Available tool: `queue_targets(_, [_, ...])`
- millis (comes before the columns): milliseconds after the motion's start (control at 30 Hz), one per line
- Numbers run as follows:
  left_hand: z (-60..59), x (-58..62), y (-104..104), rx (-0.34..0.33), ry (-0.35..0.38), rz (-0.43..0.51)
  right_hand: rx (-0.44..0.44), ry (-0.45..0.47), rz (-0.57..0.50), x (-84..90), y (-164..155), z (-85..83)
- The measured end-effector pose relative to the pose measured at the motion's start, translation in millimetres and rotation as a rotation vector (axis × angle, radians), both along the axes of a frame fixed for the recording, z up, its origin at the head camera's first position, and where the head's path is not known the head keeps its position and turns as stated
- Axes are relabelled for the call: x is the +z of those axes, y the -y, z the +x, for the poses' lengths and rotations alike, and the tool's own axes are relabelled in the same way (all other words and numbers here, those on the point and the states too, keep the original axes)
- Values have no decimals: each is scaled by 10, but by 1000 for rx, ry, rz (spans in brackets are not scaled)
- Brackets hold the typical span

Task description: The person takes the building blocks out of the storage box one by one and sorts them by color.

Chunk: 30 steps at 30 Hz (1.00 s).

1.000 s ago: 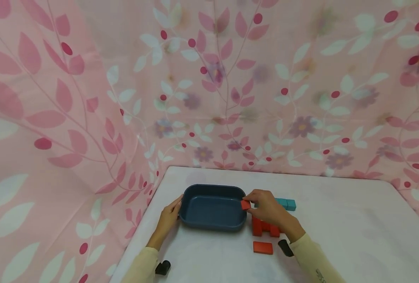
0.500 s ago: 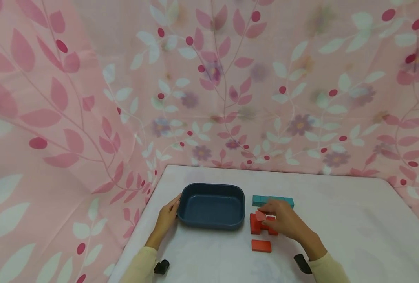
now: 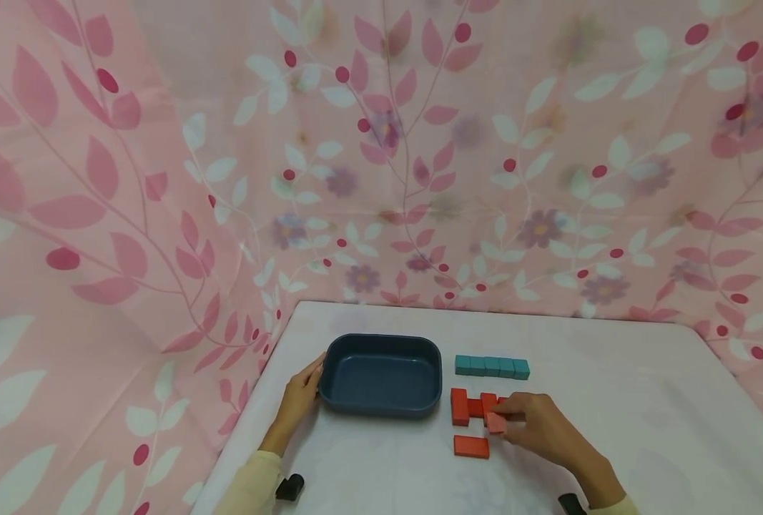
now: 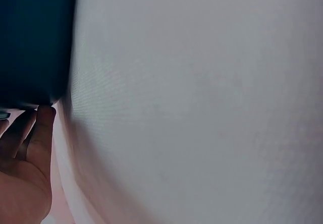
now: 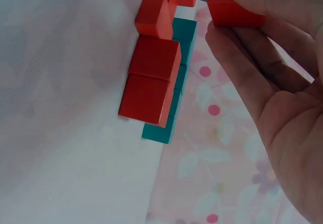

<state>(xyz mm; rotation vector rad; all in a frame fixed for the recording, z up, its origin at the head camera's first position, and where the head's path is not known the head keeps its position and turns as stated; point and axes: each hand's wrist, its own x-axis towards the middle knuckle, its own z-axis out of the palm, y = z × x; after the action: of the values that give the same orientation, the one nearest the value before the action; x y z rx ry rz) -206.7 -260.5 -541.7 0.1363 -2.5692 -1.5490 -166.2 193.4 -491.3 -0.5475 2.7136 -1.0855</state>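
My right hand (image 3: 542,427) pinches a small red block (image 3: 495,423) between thumb and fingers, over the right part of a group of red blocks (image 3: 459,407). The right wrist view shows the held block (image 5: 234,12) up close, with a pair of red blocks (image 5: 154,57) standing below it. At the left end of a dark blue rectangular dish (image 3: 381,386), my left hand (image 3: 300,393) rests its extended fingers against the side wall. Fingertips (image 4: 46,112) touch the dish (image 4: 35,42) in the left wrist view. Nothing lies inside the dish.
Several teal blocks (image 3: 492,367) form a straight row behind the red ones. A single flat red block (image 3: 471,447) lies in front of the group. A white cloth (image 3: 613,400) covers the table, and a pink floral curtain (image 3: 381,179) hangs behind and to the left.
My right hand has carried the red block from the dish's right rim rightward and nearer to me, uncovering the teal row. The left hand has stayed at the dish.
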Motion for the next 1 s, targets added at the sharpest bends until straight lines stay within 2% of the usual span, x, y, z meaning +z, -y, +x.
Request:
queue_targets(100, [11,5,6,1,2,-8,-12,31,-19,-42,-16,34])
queue_targets(333, [36,8,-11,-5,-7,-30,25,42,-49,-157,-92,102])
queue_targets(567, [24,35,-3,-9,-10,-21,34,95,-75,-227,-68,118])
queue_targets(800, [5,9,-7,-10,12,-33,22,76,-18,-284,-70,147])
queue_targets(1000, [9,5,-20,-5,1,-8,37,48,5,-328,-81,131])
